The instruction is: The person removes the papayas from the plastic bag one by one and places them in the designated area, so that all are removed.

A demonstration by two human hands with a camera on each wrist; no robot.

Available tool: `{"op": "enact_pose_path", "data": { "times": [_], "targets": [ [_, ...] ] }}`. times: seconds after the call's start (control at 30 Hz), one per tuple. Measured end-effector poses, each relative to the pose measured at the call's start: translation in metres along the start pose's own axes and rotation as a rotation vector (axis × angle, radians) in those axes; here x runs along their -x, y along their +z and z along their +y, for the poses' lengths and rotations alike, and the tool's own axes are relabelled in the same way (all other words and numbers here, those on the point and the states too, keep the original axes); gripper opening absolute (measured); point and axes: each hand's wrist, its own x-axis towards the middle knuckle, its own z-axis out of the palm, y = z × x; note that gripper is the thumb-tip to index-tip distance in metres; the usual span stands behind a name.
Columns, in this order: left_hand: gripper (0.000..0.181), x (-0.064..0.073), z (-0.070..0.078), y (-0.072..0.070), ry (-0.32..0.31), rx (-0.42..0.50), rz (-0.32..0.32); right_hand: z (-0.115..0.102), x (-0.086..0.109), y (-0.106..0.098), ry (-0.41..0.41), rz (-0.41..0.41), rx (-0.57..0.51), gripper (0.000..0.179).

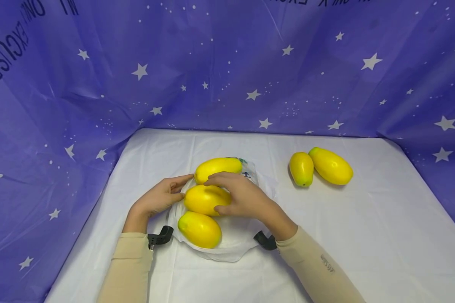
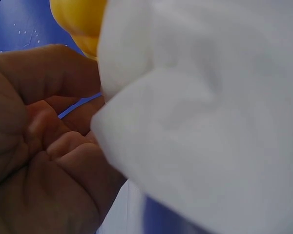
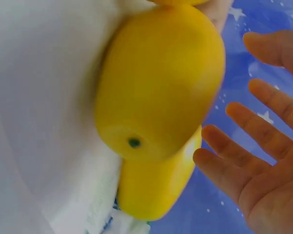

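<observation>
Three yellow papayas lie in a row on a white plastic bag [image 1: 236, 248]: a far papaya [image 1: 216, 168], a middle papaya [image 1: 202, 200] and a near papaya [image 1: 199, 230]. My left hand [image 1: 161, 195] is at the bag's left side, thumb close to the middle papaya and fingers toward the far one. In the left wrist view, the bag [image 2: 200, 122] hides its fingertips. My right hand [image 1: 242, 195] reaches over the middle papaya from the right. Spread, nearly straight fingers [image 3: 234, 151] show beside the papaya [image 3: 161, 83] in the right wrist view.
Two more papayas, a smaller one [image 1: 301, 169] and a longer one [image 1: 331, 166], lie side by side on the white tablecloth [image 1: 364, 227] at the right. A purple star-printed curtain [image 1: 227, 63] stands behind the table. Dark wrist camera mounts [image 1: 161, 236] sit on both sleeves.
</observation>
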Motion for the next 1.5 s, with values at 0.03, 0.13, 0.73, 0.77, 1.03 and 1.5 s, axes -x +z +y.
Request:
{"op": "enact_pose_path", "data": {
  "times": [0.03, 0.13, 0.73, 0.77, 1.03, 1.5],
  "targets": [
    [0.060, 0.000, 0.000, 0.000, -0.003, 0.000, 0.000, -0.001, 0.000, 0.002, -0.001, -0.014, -0.002, 0.057],
    [0.060, 0.000, 0.002, 0.000, -0.013, -0.007, 0.011, -0.002, 0.000, 0.008, -0.004, -0.046, 0.013, 0.056],
    [0.059, -0.001, -0.001, 0.000, 0.030, -0.001, 0.001, 0.004, -0.001, 0.026, 0.002, -0.025, 0.101, 0.065],
    [0.059, -0.001, -0.001, 0.000, 0.030, 0.004, -0.001, 0.005, -0.001, 0.027, 0.005, -0.022, 0.104, 0.065],
    [0.060, 0.000, -0.001, 0.000, 0.025, 0.015, -0.007, 0.003, 0.001, 0.027, 0.065, -0.007, 0.115, 0.063],
    [0.060, -0.001, -0.002, 0.001, 0.029, 0.030, -0.017, -0.001, 0.013, 0.011, 0.132, 0.039, 0.095, 0.061]
  ]
}}
